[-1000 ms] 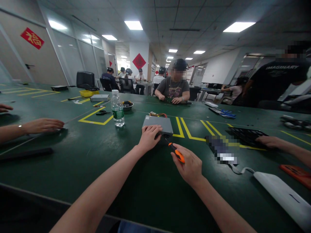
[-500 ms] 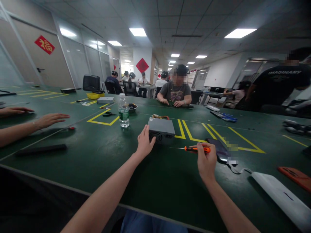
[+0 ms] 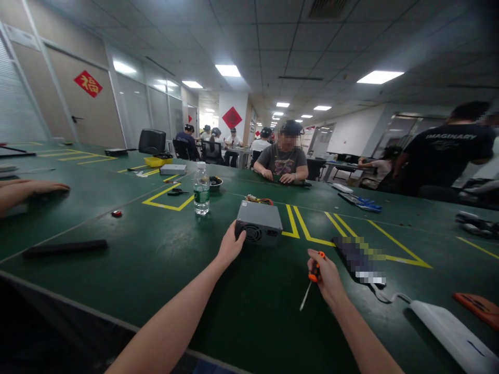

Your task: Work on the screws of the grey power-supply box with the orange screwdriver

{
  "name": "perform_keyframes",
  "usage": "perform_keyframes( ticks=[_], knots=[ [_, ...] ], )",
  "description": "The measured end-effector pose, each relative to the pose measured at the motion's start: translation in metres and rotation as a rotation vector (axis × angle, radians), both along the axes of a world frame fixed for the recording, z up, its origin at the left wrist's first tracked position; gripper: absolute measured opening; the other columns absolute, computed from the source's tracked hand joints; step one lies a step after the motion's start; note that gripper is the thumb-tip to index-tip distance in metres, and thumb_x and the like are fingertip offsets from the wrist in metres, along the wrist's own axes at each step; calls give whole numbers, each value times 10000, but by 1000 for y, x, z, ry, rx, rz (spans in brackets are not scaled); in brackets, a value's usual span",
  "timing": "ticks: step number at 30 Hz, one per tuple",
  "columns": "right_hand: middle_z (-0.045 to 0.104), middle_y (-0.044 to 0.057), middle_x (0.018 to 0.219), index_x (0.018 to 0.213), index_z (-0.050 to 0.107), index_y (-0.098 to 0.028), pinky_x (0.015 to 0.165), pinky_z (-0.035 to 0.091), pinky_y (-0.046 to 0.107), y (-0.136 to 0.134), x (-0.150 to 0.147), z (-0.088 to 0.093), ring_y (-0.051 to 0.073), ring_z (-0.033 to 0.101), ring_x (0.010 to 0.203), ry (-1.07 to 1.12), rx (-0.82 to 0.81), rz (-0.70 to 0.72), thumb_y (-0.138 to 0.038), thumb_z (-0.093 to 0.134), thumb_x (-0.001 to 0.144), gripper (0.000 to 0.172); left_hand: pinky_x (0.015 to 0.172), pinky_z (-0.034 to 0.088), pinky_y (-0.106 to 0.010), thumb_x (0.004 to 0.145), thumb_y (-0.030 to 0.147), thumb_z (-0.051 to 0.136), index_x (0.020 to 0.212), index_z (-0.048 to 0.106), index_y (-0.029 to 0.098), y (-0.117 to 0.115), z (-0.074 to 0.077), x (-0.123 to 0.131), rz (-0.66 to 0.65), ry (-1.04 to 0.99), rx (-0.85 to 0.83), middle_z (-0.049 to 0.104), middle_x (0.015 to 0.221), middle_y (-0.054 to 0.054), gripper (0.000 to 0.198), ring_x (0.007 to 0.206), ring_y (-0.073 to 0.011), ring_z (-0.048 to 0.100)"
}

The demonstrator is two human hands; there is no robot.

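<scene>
A grey computer power supply sits on the green table, its round fan grille and socket facing me and coloured wires at its back. My left hand grips its left front corner, thumb on the front face and fingers along the side, partly hidden. To the right, my right hand is closed around the orange and black handle of a screwdriver. Its thin metal shaft points down and to the left, above the table and apart from the power supply.
A water bottle stands left of the power supply, with a metal bowl behind it. A phone is cabled to a white power bank at right. A black bar lies left. Another person's hand rests farther left.
The screwdriver has swung from pointing left to pointing down toward me. My left hand has shifted from the power supply's top edge to its corner. The neighbour's nearer arm has drawn back.
</scene>
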State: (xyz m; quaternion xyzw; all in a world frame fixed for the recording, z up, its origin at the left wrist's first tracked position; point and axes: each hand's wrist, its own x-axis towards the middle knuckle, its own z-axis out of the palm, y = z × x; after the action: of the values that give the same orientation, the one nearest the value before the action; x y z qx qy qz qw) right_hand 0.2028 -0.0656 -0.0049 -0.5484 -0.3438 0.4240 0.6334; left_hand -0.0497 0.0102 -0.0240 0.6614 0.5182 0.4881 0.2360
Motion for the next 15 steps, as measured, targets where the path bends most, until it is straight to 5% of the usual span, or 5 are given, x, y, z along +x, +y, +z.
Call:
perform_keyframes(
  ticks=[7,15],
  knots=[
    [466,-98,410,1201,404,-112,367,290,179,16,-44,2,86,374,357,23,-75,303,-319,592,639,628,946,417,-398,838,316,467,1228,444,186,-6,10,3,19,-44,-34,568,1209,-91,412,1113,-226,535],
    [415,-95,400,1309,364,-129,406,246,189,6,-46,11,65,329,364,89,-110,430,-303,607,653,721,983,378,-378,804,293,514,1201,515,183,-11,19,1,-9,-165,-103,589,1189,-53,412,1114,-224,525]
  ],
)
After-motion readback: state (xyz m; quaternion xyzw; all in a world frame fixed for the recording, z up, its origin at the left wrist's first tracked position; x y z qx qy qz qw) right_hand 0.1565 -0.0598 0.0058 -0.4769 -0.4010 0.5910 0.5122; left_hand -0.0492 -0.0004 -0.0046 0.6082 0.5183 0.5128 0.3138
